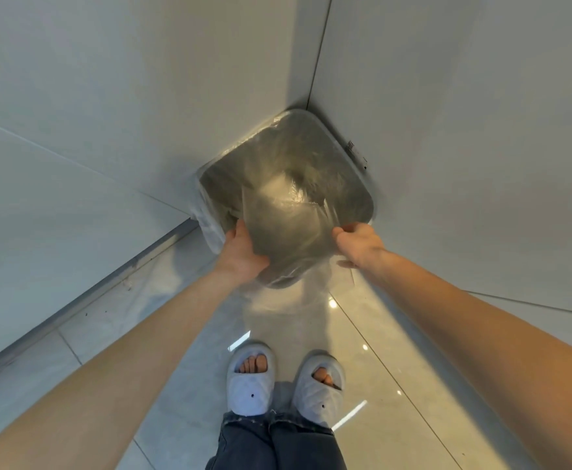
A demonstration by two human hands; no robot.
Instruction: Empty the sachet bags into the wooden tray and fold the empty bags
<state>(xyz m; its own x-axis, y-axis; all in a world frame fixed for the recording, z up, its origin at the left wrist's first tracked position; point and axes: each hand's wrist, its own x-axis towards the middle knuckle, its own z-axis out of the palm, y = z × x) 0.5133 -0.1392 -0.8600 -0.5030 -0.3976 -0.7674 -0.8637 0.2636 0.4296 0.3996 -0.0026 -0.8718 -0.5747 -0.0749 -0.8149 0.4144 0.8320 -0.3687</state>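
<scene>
Item: clear plastic bag [288, 239], stretched between our hands above a lined bin [362, 184] in the wall corner. Our left hand [243, 252] grasps its left edge; our right hand [359, 242] pinches its right edge. We stand behind in white slippers [250, 385].

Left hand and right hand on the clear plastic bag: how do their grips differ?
The left hand lies along the left edge of the clear plastic bag, palm against the film, thumb on top. The right hand pinches the right edge with curled fingers, its back towards the camera. Both hold the bag spread above the lined grey bin in the corner.
</scene>
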